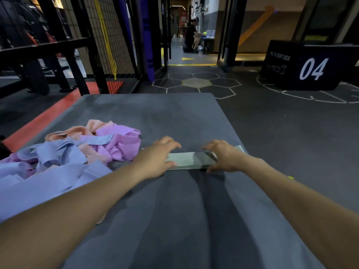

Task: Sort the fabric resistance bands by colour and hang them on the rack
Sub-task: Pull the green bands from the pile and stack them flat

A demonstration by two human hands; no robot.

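Pressing down on a pale green band (pixel 186 160), both hands are working on the grey mat (pixel 174 117). The left hand (pixel 157 158) is lying on the band's left end with its fingers spread and nearly straight, and its thumb is resting on the near edge. The right hand (pixel 221 158) is lying on the right end, with its fingers a little bent and its thumb at the near edge. Neither hand is wrapping around the band; they are only pushing it flat. A small bit of green is peeking out past the right hand.

Sitting just beside the left hand, on its outer side, is a messy pile of bands (pixel 77 152) in purple, blue and peach. They are all tangled up, so I cannot tell how many there are. The black rack (pixel 58 47) is standing far ahead of the left hand, well apart from the mat.

I think the person is smoothing the green band before it goes to the rack. To do this well, the hands should be sliding outward gently so no folds are staying in. The band should be kept apart from the pile, so the colours are not mixing again.
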